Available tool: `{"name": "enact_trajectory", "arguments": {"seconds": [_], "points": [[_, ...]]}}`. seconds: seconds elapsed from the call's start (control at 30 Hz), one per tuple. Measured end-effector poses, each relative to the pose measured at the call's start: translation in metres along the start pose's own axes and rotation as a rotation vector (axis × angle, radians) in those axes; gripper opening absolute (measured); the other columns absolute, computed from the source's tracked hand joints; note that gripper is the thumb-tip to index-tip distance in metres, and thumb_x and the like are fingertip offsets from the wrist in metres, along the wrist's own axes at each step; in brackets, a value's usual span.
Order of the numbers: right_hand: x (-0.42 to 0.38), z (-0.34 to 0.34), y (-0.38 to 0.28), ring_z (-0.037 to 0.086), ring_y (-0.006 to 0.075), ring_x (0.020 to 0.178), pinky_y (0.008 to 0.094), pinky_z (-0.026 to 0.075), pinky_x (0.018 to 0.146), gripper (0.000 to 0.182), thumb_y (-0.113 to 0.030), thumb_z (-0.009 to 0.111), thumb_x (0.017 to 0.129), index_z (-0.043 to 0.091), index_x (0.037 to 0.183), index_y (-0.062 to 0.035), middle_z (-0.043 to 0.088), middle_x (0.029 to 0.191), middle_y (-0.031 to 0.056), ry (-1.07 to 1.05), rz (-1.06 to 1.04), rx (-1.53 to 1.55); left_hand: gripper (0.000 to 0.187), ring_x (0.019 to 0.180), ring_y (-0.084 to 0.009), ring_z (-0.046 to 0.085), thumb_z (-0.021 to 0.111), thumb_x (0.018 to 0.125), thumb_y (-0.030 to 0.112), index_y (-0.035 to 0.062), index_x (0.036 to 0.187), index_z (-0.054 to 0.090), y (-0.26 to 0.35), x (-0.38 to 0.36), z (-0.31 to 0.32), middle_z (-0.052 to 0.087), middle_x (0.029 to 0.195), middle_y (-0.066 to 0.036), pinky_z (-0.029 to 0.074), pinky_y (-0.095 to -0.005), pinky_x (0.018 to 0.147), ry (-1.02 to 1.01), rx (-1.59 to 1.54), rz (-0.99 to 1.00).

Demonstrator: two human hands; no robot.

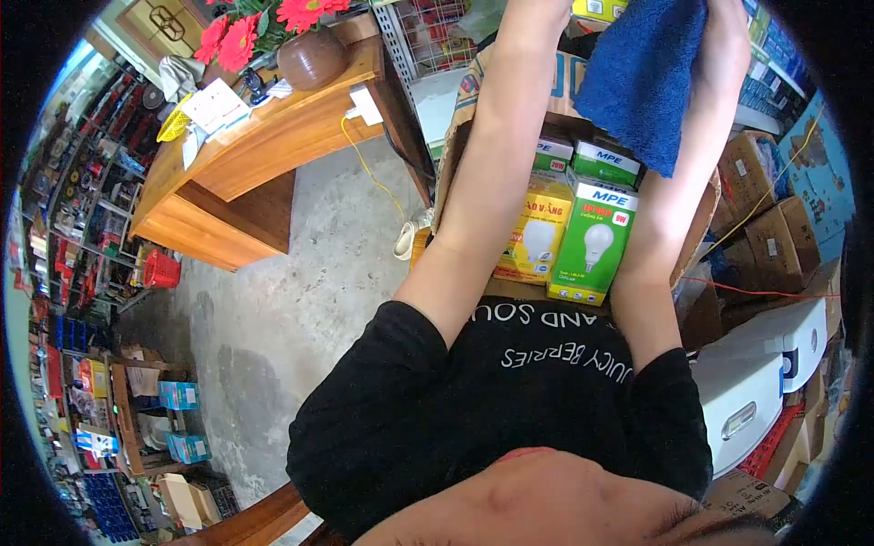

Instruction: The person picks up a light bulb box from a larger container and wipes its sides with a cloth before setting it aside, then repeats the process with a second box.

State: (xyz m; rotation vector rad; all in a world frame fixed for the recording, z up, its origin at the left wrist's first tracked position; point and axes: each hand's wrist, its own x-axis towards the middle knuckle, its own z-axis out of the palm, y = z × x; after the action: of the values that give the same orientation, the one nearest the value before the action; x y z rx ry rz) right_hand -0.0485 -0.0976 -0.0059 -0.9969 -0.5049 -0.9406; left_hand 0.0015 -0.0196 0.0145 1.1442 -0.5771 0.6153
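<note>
My left forearm [501, 136] reaches up past the top edge, so the left hand is out of sight. At the top right my right hand [726, 16] is cut off by the frame edge, with a blue cloth [642, 82] hanging from it; its fingers are mostly hidden. Part of a yellow-green box [599, 9] shows between the arms at the top. Below the cloth, an open cardboard box [699, 214] holds several light bulb boxes. Among these are a green MPE box [594, 241] and a yellow box [537, 232], both standing upright.
A wooden desk [264, 164] with a brown flower pot [312, 60] stands at the left. Shelves of goods [68, 227] line the far left. White appliances [742, 391] and cardboard cartons [778, 241] crowd the right. A red cord [765, 293] runs across there.
</note>
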Motion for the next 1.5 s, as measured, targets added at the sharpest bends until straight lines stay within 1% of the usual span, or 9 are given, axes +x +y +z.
{"name": "enact_trajectory", "arguments": {"seconds": [0.3,0.5,0.57,0.7,0.77,0.83,0.9,0.97,1.5], "points": [[0.008,0.003,-0.004,0.059,0.0159,0.093,0.0245,0.046,0.083,0.039,-0.028,0.058,0.090,0.058,0.115,0.0021,0.062,0.108,0.0104,0.053,-0.003,0.032,0.070,0.110,-0.0257,0.053,0.066,0.080,0.044,-0.0072,0.124,0.048,-0.005,-0.005,-0.020,0.055,0.119,-0.019,0.039,-0.0307,0.095,-0.505,-0.199,0.074],[0.008,0.007,-0.016,0.060,0.0163,0.093,0.0245,0.046,0.083,0.040,-0.029,0.058,0.090,0.058,0.115,0.0022,0.062,0.108,0.0109,0.121,0.084,0.241,0.071,0.106,-0.0252,0.056,0.071,0.076,0.042,-0.0072,0.122,0.050,-0.006,-0.007,-0.022,0.057,0.115,-0.019,0.042,-0.0305,0.092,-0.576,-0.306,0.060],[0.010,0.003,-0.023,0.060,0.0164,0.093,0.0246,0.046,0.083,0.040,-0.029,0.057,0.090,0.058,0.115,0.0022,0.062,0.108,0.0111,0.149,0.299,0.599,0.070,0.105,-0.0248,0.056,0.071,0.076,0.042,-0.0069,0.122,0.050,-0.006,-0.007,-0.021,0.057,0.115,-0.018,0.042,-0.0303,0.092,-0.518,-0.301,0.085],[0.031,-0.040,-0.038,0.060,0.0163,0.091,0.0250,0.047,0.082,0.039,-0.030,0.057,0.090,0.059,0.112,0.0026,0.063,0.106,0.0116,0.035,1.085,1.388,0.067,0.104,-0.0239,0.056,0.070,0.077,0.041,-0.0062,0.121,0.051,-0.006,-0.007,-0.021,0.057,0.113,-0.017,0.042,-0.0300,0.091,-0.408,-0.282,0.113],[0.026,-0.033,-0.030,0.060,0.0163,0.090,0.0251,0.048,0.081,0.039,-0.030,0.057,0.090,0.060,0.111,0.0027,0.063,0.105,0.0117,-0.001,1.288,1.579,0.065,0.103,-0.0235,0.056,0.070,0.078,0.040,-0.0059,0.120,0.051,-0.006,-0.006,-0.021,0.058,0.112,-0.017,0.042,-0.0299,0.090,-0.375,-0.278,0.124],[0.026,-0.031,-0.026,0.060,0.0157,0.089,0.0245,0.048,0.080,0.039,-0.030,0.057,0.090,0.060,0.111,0.0024,0.063,0.104,0.0111,-0.027,1.114,1.421,0.064,0.102,-0.0231,0.056,0.069,0.078,0.040,-0.0055,0.120,0.051,-0.006,-0.006,-0.020,0.058,0.112,-0.016,0.042,-0.0297,0.090,-0.347,-0.271,0.129],[0.009,-0.009,-0.021,0.060,0.0150,0.088,0.0239,0.047,0.078,0.038,-0.030,0.057,0.090,0.060,0.110,0.0022,0.063,0.103,0.0106,0.025,0.340,0.561,0.063,0.102,-0.0226,0.056,0.069,0.078,0.039,-0.0052,0.119,0.052,-0.006,-0.006,-0.020,0.058,0.111,-0.016,0.042,-0.0296,0.089,-0.323,-0.269,0.134],[0.006,-0.004,-0.014,0.060,0.0144,0.087,0.0233,0.047,0.077,0.038,-0.030,0.057,0.090,0.060,0.110,0.0020,0.063,0.101,0.0101,0.053,0.099,0.187,0.061,0.101,-0.0222,0.056,0.068,0.079,0.039,-0.0048,0.119,0.052,-0.006,-0.006,-0.019,0.058,0.110,-0.015,0.042,-0.0294,0.089,-0.305,-0.269,0.138],[-0.004,0.012,-0.015,0.059,0.0092,0.077,0.0186,0.045,0.066,0.035,-0.031,0.057,0.089,0.062,0.105,0.0000,0.063,0.092,0.0058,0.116,0.072,-0.039,0.050,0.096,-0.0188,0.057,0.065,0.083,0.035,-0.0020,0.115,0.055,-0.003,-0.008,-0.017,0.060,0.104,-0.011,0.043,-0.0282,0.085,-0.254,-0.278,0.170]]}}
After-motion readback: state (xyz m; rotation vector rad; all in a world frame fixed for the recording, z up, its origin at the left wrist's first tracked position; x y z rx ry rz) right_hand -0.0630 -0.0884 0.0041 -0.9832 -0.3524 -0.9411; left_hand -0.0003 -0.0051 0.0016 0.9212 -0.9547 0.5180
